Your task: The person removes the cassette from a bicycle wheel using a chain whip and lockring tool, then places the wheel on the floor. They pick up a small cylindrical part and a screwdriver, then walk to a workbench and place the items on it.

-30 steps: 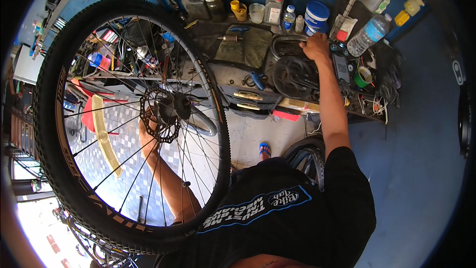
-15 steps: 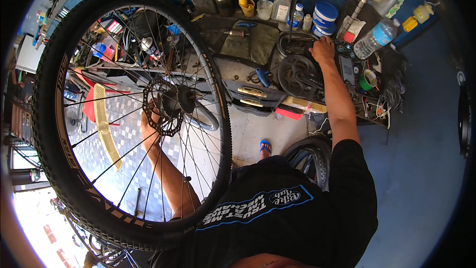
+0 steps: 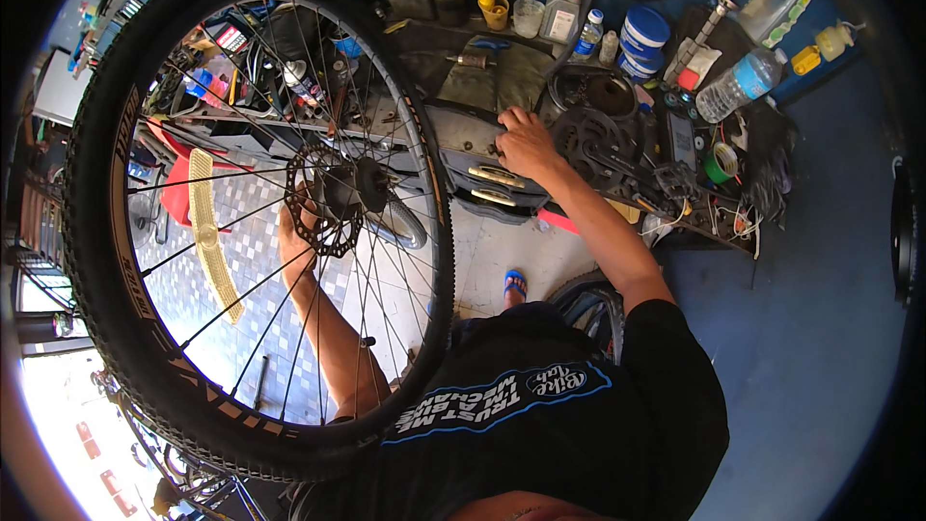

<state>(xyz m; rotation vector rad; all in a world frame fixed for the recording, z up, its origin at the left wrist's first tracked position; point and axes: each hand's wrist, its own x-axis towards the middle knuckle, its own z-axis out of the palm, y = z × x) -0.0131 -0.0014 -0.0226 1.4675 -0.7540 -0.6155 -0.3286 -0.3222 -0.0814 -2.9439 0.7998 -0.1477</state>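
Observation:
My left hand [image 3: 294, 227] grips a large bicycle wheel [image 3: 99, 203] at its hub [image 3: 338, 191], behind the black disc rotor [image 3: 316, 241]; part of the hand is hidden by the rotor. The wheel stands upright on my left. My right hand [image 3: 521, 143] is over the workbench's front, fingers curled over something hidden, where small parts lie. Just right of it is a black crankset [image 3: 588, 140], and behind that a round tray [image 3: 608, 96] holds dark items. A dirty green pad [image 3: 521, 82] lies beyond my fingers.
Bottles [image 3: 733, 87], blue tubs [image 3: 641, 39] and containers line the back of the cluttered bench [image 3: 453, 125]. Below are drawers [image 3: 492, 178], another tyre [image 3: 584, 299] and my sandalled foot [image 3: 514, 285]. A red chair [image 3: 178, 193] stands at the left, a blue wall [image 3: 810, 309] at the right.
My right hand has moved left and toward me, away from the tray to the bench's front, covering where a blue-handled tool lay. My left hand still holds the wheel, shifted slightly right.

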